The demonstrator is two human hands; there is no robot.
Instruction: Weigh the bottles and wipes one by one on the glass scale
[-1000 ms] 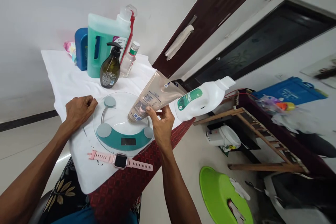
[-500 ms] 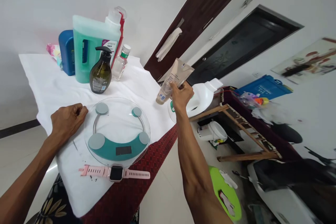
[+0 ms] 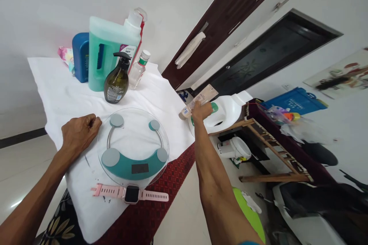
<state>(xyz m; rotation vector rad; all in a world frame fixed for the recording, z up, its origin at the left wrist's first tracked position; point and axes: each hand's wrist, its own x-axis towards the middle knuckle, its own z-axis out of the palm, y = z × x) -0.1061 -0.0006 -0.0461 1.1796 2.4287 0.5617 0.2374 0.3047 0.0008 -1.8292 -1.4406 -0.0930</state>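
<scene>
My right hand (image 3: 201, 111) is closed around a beige squeeze tube (image 3: 207, 93), which leans with its cap low at the table's right edge. Right beside it lies a white jug with a green label (image 3: 231, 109), partly hidden by the hand. My left hand (image 3: 81, 130) rests as a loose fist on the white cloth, left of the round glass scale (image 3: 140, 174); its curled fingers hide whatever they may hold. In front of the scale is a pink-strapped smartwatch (image 3: 132, 194), laid out flat.
Toward the wall stand a dark pump bottle (image 3: 116, 84), a large green jug (image 3: 96, 53), a blue bottle (image 3: 80, 57) and a clear bottle with a white cap (image 3: 138, 71). A white bucket (image 3: 234, 148) is on the floor to the right, near a wooden-framed table (image 3: 270, 141).
My right hand has lowered the tube, which now tilts flatter beside the white jug. The left hand stays in place on the cloth. The view has shifted slightly.
</scene>
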